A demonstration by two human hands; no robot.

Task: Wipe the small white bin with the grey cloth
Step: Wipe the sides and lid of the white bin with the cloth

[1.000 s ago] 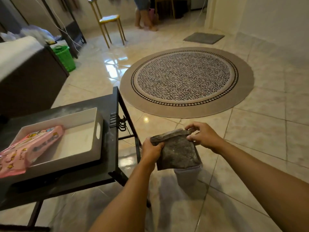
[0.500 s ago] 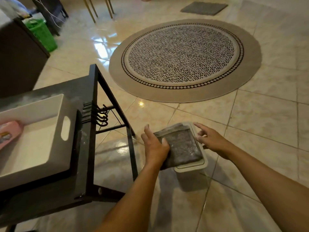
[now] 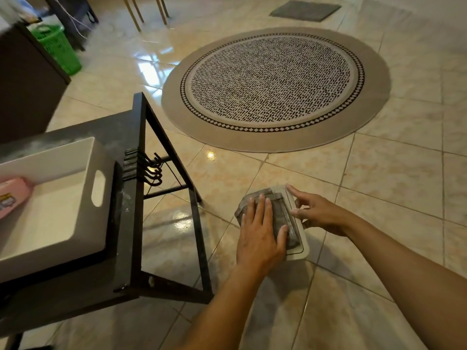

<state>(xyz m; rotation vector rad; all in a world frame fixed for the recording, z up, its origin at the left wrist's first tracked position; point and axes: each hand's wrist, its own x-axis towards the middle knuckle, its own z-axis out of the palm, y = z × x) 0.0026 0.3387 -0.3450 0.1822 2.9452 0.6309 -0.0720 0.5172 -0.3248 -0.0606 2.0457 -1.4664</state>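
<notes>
The small white bin [image 3: 302, 239] stands on the tiled floor just right of the black table. A folded grey cloth [image 3: 281, 212] lies over its top, so only the bin's right and near rim shows. My left hand [image 3: 260, 234] lies flat on the cloth, fingers pointing away from me and thumb against its right side, pressing it down. My right hand [image 3: 319, 213] is at the bin's right edge with its fingers spread, the fingertips touching the rim.
A black metal-framed table [image 3: 127, 223] at the left carries a white tray [image 3: 64, 157] with a pink pack [image 3: 12, 195] in it. Beyond lie a round patterned rug [image 3: 275, 87], a green basket [image 3: 59, 48], a grey mat [image 3: 305, 10] and chair legs [image 3: 134, 11].
The cloth, held up in both hands a second ago, has come down onto the bin's top. My left hand now presses it flat, and my right hand has let go and moved to the rim.
</notes>
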